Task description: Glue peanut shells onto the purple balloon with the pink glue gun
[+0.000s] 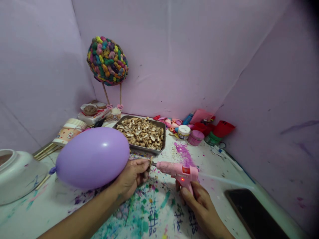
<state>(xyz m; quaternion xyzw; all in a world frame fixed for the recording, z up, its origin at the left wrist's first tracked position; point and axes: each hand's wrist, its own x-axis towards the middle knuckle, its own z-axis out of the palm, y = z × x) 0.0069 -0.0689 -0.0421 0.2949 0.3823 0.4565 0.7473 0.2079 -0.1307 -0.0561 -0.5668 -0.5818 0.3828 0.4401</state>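
Observation:
A pink hot glue gun point(171, 168) with a red light lit is gripped in my right hand point(198, 200), its nozzle pointing left. A clear glue stick point(224, 180) juts out of its back end. My left hand point(133, 176) pinches a small peanut shell point(151, 161) right at the nozzle tip. Beside that hand a tied purple balloon point(92, 157) lies on the table, touching or very near my wrist. Behind both hands stands a metal tray point(163, 146) heaped with peanut shells point(141, 132).
Paint jars point(183, 131) and red cups point(223, 128) stand at the back right, near loose balloons point(171, 122). A phone point(254, 212) lies front right. Paper cups point(71, 131) and a white jar point(22, 176) are left. A colourful peanut-shell balloon model point(107, 61) rises on sticks behind.

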